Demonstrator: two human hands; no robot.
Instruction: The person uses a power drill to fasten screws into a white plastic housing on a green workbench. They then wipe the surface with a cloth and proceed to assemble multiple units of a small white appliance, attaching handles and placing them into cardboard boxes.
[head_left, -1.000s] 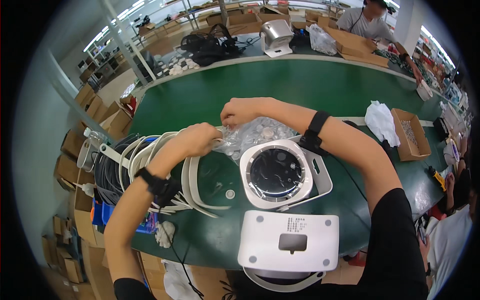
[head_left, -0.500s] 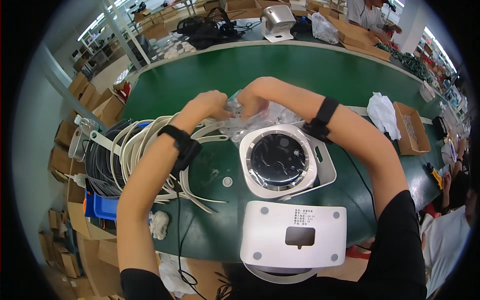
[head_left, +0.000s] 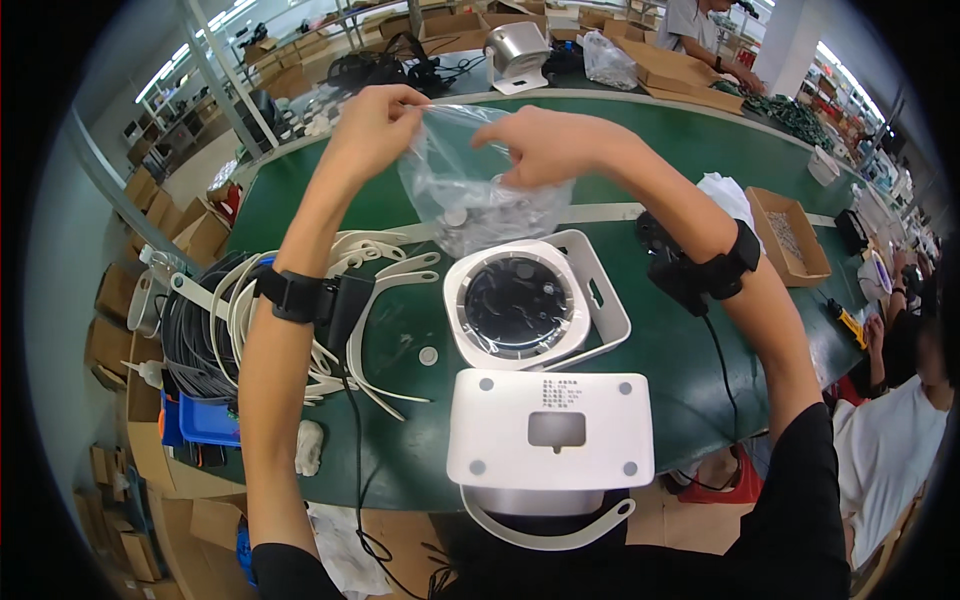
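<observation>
Nearest the body, a white rectangular base with four round grey pads (head_left: 552, 470) shows its underside. Just beyond it, a rounded-square white housing with a glossy black round face (head_left: 515, 305) lies on the green worktable (head_left: 410, 450), a small white disc (head_left: 428, 355) near its left side. Behind the housing sits a clear plastic bag of small round pieces (head_left: 450, 180). The left hand (head_left: 375, 135) pinches the bag's rim; the right hand (head_left: 545, 148) is at its mouth, thumb and forefinger apart, though whether it grips the plastic I cannot tell.
</observation>
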